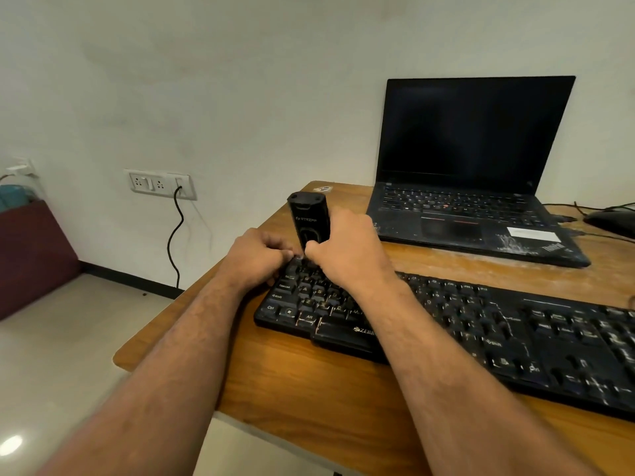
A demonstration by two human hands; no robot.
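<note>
Two hands, one handheld device, one keyboard and one laptop on one wooden table [309,379]. The right hand [347,249] grips the black handheld device [308,218] around its lower half, fingers wrapped behind it. The device stands over the far left corner of the black keyboard [481,331]. Its long axis is nearly upright, the blunt top leaning slightly to the left, the lettered face towards the camera and the lower end down at the keys. The left hand [257,255] lies just beside it, fingers curled, with the fingertips at the device's lower end. Whether they pinch anything cannot be told. That lower end is hidden between the two hands, as are the keys beneath them. The keyboard's right end is cut off by the frame edge. The laptop [474,173] stands open behind the keyboard, its screen dark. One mouse [611,219] is partly cut off at the right edge. One socket panel [159,183] on the wall carries one black cable [175,242].
</note>
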